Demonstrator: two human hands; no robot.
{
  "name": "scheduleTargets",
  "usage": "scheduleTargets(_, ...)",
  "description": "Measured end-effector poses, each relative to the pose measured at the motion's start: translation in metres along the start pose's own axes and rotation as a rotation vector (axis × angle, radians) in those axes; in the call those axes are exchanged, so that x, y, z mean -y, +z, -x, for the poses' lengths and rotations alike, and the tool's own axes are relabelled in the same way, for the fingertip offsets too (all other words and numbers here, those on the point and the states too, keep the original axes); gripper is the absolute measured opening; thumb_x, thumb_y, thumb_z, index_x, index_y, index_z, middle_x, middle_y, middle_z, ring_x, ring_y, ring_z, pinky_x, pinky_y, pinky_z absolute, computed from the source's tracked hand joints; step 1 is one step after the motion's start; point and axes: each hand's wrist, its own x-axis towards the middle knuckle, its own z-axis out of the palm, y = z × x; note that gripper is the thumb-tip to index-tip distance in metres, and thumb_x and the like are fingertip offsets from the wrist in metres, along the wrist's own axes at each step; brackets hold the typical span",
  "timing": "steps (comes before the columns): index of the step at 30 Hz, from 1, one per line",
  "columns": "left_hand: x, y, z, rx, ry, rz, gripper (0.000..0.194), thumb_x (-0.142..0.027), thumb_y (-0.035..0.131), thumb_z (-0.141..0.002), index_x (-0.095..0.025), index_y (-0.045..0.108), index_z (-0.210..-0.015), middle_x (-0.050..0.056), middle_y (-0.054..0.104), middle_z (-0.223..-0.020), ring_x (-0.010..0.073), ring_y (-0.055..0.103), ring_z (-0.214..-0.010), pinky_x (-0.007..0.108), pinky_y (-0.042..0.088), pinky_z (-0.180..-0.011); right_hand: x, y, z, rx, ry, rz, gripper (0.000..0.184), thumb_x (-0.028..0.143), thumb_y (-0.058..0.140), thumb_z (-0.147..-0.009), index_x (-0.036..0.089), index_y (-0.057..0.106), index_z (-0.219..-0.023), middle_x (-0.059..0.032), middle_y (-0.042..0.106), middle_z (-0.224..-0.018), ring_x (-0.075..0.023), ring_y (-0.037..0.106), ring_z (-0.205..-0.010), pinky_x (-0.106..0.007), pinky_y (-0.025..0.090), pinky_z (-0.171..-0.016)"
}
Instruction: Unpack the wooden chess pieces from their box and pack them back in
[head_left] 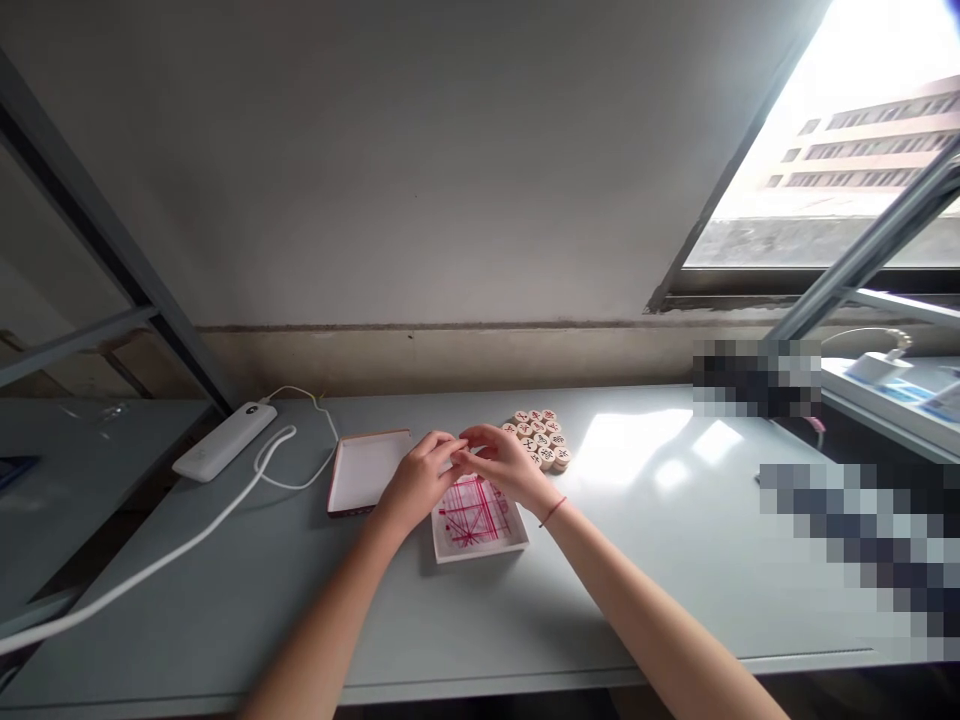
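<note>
We find both bare hands drawn together low over the bench (712, 520); the left hand (418, 482) and the right hand (504, 465) come in from either side, and their fingertips (459, 447) meet or nearly meet just above the near tray; the grip of each hand is curled and closed in towards the other, but the fingers hide whatever may lie between them, so we cannot tell whether either is clamped on something small; the moment in hand, as far as we can read it, is close finger work at the tray rather than reaching out.

Under the hands sits a shallow white tray (487, 553) holding a sheet printed with a red grid (472, 515); on the part of it we can see, no piece rests; just beyond the right hand, and almost touching its fingers, lies a tight cluster of round wooden xiangqi pieces (536, 437), carved with dark and red characters, some of them stacked; just beside the left hand is a white box lid (367, 470) with a reddish edge; further left, a white power bank (223, 441) trails a white cable (150, 555) across the bench; a red string bracelet (552, 511) circles the right wrist.
</note>
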Motion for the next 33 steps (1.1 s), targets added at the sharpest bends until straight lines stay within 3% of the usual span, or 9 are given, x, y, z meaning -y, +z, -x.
scheduleTargets(8,-0.001,-0.011,0.0,0.232,-0.129,-0.013,0.006,-0.024,0.062,-0.081,-0.02,0.064,-0.086,0.0,0.06,-0.093,0.016,0.062,-0.081,0.027,0.047,-0.076,-0.004,-0.015,0.005,-0.041,0.079,0.009,0.032,0.04,0.067,-0.075,0.016,0.062,-0.095,-0.0086,0.065,-0.101,-0.0156,0.066,-0.074,-0.025,0.052,-0.059)
scheduleTargets(14,0.004,-0.005,0.003,0.299,-0.061,-0.286,0.002,-0.02,0.062,-0.081,-0.022,0.062,-0.079,-0.001,0.066,-0.088,0.0209,0.056,-0.096,0.036,0.037,-0.084,-0.002,-0.012,0.009,0.018,-0.007,0.153,0.022,0.034,0.061,-0.08,0.018,0.062,-0.095,-0.005,0.065,-0.096,-0.0132,0.064,-0.072,-0.025,0.051,-0.062)
scheduleTargets(17,0.004,-0.009,0.004,0.307,-0.067,-0.358,0.002,-0.021,0.061,-0.079,-0.022,0.061,-0.077,0.0,0.065,-0.095,0.0225,0.052,-0.1,0.037,0.036,-0.084,0.0,-0.007,0.013,0.046,-0.077,0.261,0.016,0.026,0.059,-0.081,0.019,0.063,-0.095,-0.0045,0.063,-0.097,-0.0122,0.063,-0.072,-0.025,0.051,-0.066)
scheduleTargets(21,0.002,-0.016,0.005,0.327,-0.128,-0.36,0.014,-0.029,0.061,-0.077,-0.023,0.061,-0.091,0.003,0.06,-0.106,0.0253,0.049,-0.105,0.039,0.037,-0.086,0.001,0.003,0.017,0.063,-0.173,0.445,0.026,0.012,0.059,-0.078,0.021,0.063,-0.102,-0.0055,0.061,-0.102,-0.0136,0.062,-0.076,-0.027,0.05,-0.069)
scheduleTargets(26,0.007,-0.016,0.007,0.29,-0.229,-0.39,0.036,-0.023,0.047,-0.084,-0.026,0.052,-0.119,0.005,0.058,-0.123,0.0263,0.048,-0.114,0.041,0.037,-0.09,-0.005,0.021,0.02,0.071,-0.243,0.619,0.036,0.013,0.058,-0.081,0.019,0.053,-0.117,-0.0071,0.064,-0.104,-0.0173,0.062,-0.081,-0.029,0.047,-0.073)
scheduleTargets(30,0.011,-0.013,0.006,0.288,-0.245,-0.443,0.035,-0.018,0.038,-0.088,-0.026,0.057,-0.116,0.005,0.063,-0.12,0.0258,0.051,-0.112,0.04,0.038,-0.088,-0.007,0.025,0.02,0.126,-0.256,0.705,0.02,0.013,0.061,-0.08,0.019,0.059,-0.099,-0.0055,0.065,-0.098,-0.0182,0.062,-0.084,-0.026,0.044,-0.071)
scheduleTargets(33,0.01,-0.014,0.006,0.297,-0.249,-0.448,0.032,-0.019,0.037,-0.089,-0.025,0.062,-0.109,0.005,0.066,-0.114,0.0258,0.052,-0.109,0.041,0.037,-0.088,-0.004,0.024,0.02,0.155,-0.269,0.758,0.022,0.013,0.06,-0.081,0.019,0.059,-0.103,-0.0062,0.061,-0.102,-0.0173,0.061,-0.084,-0.026,0.043,-0.07)
